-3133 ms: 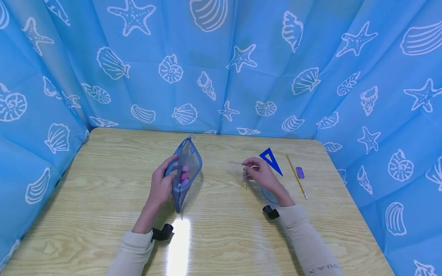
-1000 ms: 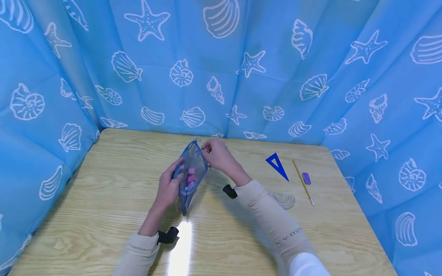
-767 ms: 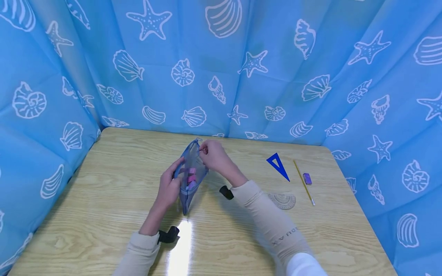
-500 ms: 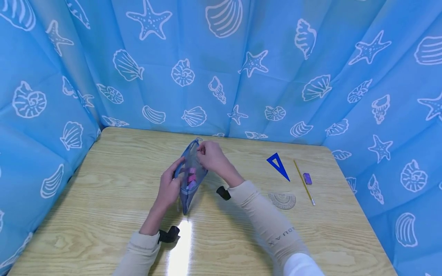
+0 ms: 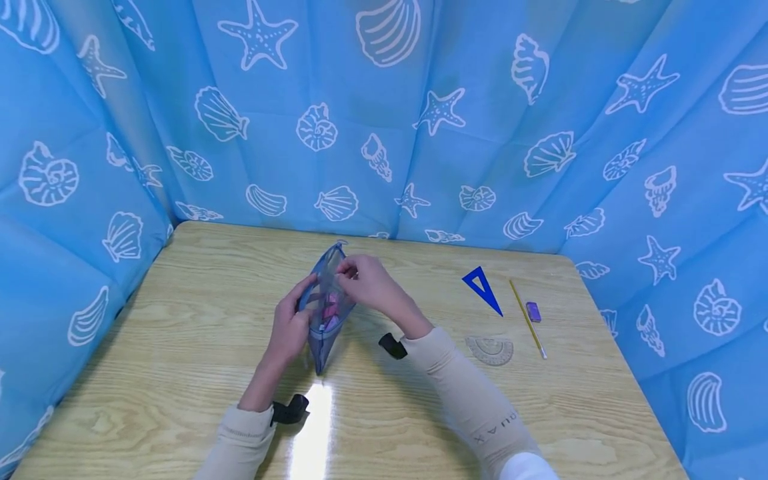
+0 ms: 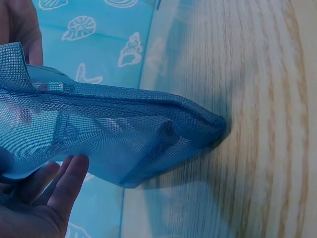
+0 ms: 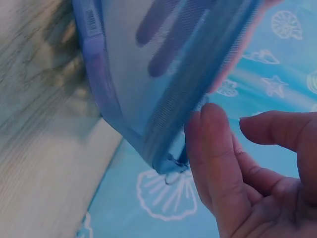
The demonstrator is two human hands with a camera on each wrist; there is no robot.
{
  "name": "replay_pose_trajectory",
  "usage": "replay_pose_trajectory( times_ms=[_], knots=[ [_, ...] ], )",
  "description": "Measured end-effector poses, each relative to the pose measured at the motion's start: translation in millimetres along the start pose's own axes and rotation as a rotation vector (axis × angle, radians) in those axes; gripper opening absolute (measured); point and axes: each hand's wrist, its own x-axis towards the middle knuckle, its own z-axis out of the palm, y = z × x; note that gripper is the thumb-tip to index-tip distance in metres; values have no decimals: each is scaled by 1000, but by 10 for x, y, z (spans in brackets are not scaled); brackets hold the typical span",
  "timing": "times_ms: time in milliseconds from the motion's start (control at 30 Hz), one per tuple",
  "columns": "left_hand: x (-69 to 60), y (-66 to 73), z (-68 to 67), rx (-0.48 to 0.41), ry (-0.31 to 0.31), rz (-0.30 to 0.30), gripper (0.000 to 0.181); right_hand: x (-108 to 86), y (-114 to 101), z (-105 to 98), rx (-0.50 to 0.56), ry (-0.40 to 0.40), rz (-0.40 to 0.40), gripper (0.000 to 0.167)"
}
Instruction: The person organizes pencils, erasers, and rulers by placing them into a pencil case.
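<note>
One blue mesh pouch point(image 5: 321, 337), toward the bench's point(image 5: 198, 300) far edge, gripped by the left hand point(image 5: 289, 330); pink contents, count unclear. Right hand point(image 5: 369, 281) at its mouth: fingers straight, thumb apart. Toward the right edge: one set square point(image 5: 489, 296), one protractor point(image 5: 492, 353), one pencil point(image 5: 527, 319), one eraser point(image 5: 534, 312).

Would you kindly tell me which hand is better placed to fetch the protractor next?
Probably the right hand: it looks free and is nearer the protractor, while the left hand grips the mesh pouch.
</note>
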Motion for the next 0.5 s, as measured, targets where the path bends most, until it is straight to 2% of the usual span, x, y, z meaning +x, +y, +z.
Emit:
replay_pose_trajectory(
  times_ms=[100, 267, 367, 500],
  knots=[
    [3, -9, -1, -5, -6, 3, 70, -127, 43, -62, -9, 27, -64, 25],
    [-3, -14, -3, -20, -12, -1, 70, -296, 240, -150, -9, 108, -156, 24],
    [-10, -11, -5, -23, -14, 4, 69, -387, 401, -198, 22, 146, -159, 26],
    [-11, -19, -1, -21, -27, 6, 68, -509, 628, -271, 36, 179, -107, 26]
  ],
)
